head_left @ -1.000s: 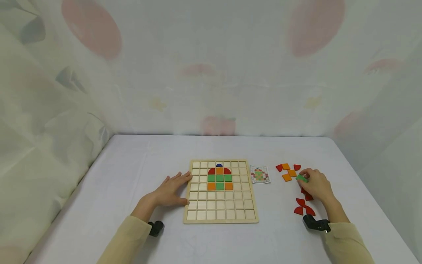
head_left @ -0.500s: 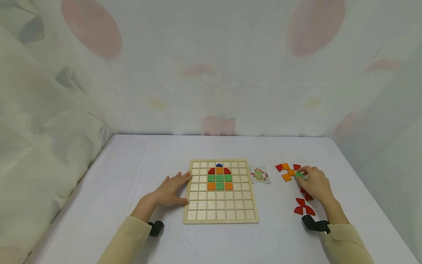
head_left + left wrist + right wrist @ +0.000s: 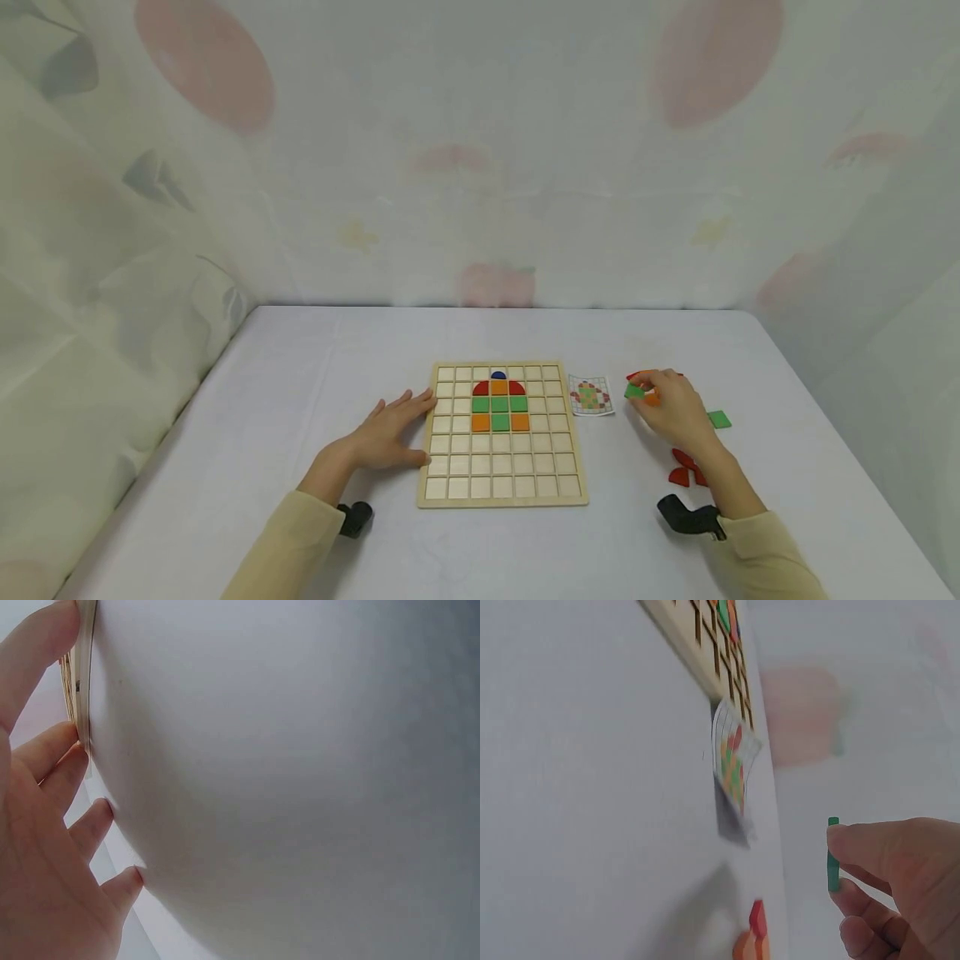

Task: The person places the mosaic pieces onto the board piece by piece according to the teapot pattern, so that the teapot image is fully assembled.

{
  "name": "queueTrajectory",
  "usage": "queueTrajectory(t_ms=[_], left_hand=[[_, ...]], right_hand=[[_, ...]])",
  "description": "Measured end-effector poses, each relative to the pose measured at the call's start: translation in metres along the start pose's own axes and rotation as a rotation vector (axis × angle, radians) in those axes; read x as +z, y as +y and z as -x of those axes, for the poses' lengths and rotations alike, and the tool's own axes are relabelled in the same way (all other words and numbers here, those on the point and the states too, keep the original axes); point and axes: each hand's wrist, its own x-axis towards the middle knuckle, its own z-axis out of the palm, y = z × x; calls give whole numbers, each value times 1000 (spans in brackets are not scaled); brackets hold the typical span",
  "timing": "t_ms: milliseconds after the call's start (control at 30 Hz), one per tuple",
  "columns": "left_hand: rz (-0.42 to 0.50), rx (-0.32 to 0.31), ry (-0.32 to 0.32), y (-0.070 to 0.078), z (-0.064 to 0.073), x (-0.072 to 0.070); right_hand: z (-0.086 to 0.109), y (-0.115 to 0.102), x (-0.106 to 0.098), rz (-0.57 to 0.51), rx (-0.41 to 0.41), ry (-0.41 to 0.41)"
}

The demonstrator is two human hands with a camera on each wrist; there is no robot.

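"What fills most of the frame?"

"A plain white surface (image 3: pixel 300 772), pale toward the centre and shading to blue-grey along the right side."

"And the left hand (image 3: pixel 54 847)?"

"It takes up the left side, palm toward the viewer, fingers spread and slightly bent."

"Is it touching anything?"

"Yes. At the upper left, a wooden board (image 3: pixel 85 712) appears edge-on, as a narrow, nearly upright strip. The thumb meets it near the top of the frame, and two fingertips sit against its lower end."

"The other two fingers?"

"Lower down, apart from the board, their tips at the white surface."

"Any markings?"

"One small dark mark (image 3: pixel 78 686) on the strip."
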Motion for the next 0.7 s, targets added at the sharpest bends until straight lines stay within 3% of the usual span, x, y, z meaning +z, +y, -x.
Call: queueTrajectory(t_ms=[700], left_hand=[[-1, 1, -3, 2, 0, -1]], right_hand=[[-4, -93, 43, -80, -178, -43]])
